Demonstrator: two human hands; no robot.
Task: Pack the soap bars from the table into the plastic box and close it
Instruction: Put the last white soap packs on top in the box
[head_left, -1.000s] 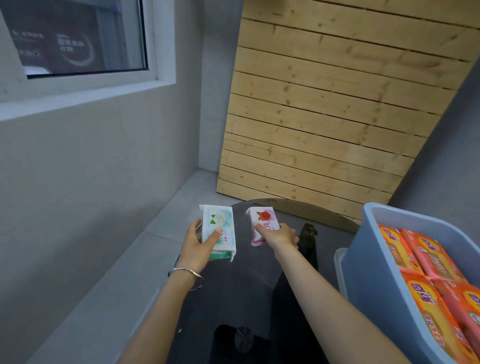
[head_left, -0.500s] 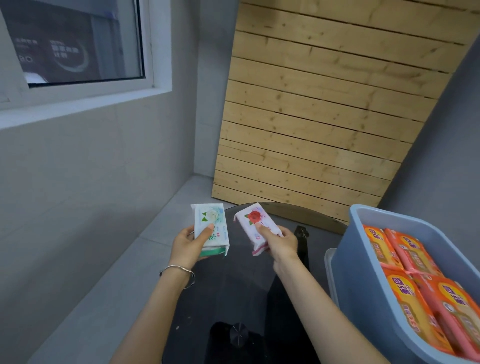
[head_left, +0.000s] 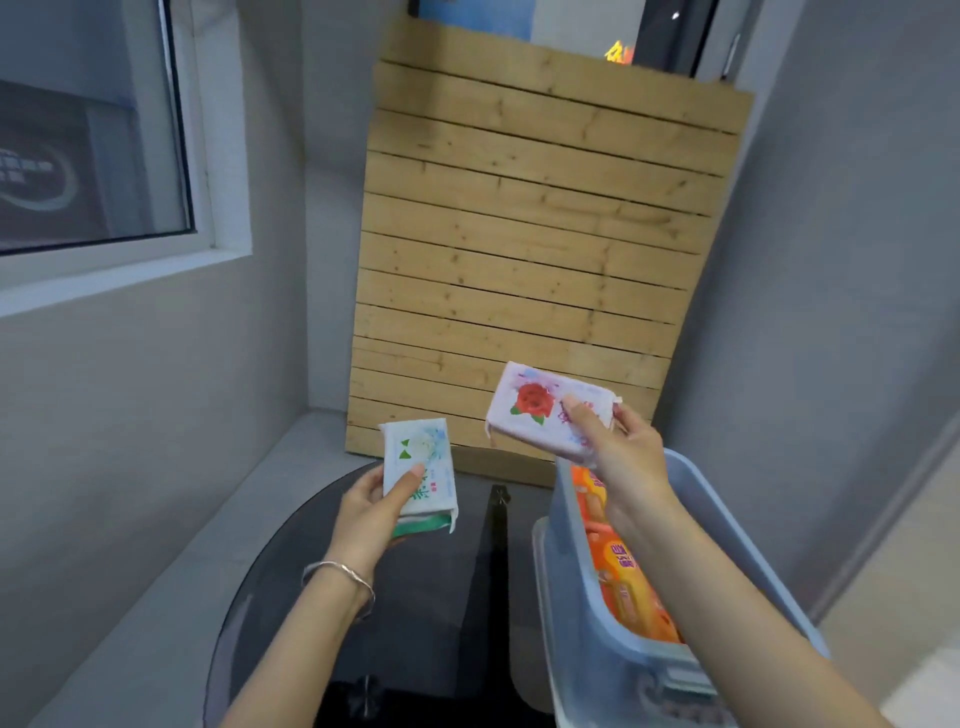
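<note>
My left hand (head_left: 366, 512) grips a white soap bar with a green and white flower print (head_left: 418, 467), stacked on a second green-edged bar, above the dark round glass table (head_left: 291, 561). My right hand (head_left: 621, 449) grips a pink soap bar with a red rose print (head_left: 540, 405), raised over the far end of the blue plastic box (head_left: 597, 639). The box stands open at the right and holds several orange-wrapped soap bars (head_left: 621, 566).
A wooden slatted panel (head_left: 530, 249) leans against the wall behind the table. A window (head_left: 93, 156) is at the upper left. A pale lid or tray edge (head_left: 540, 582) shows beside the box's left wall. Grey walls close in on both sides.
My right hand has lifted the rose soap bar up and to the right, over the blue box. My left hand has stayed roughly over the table. The camera has tilted.
</note>
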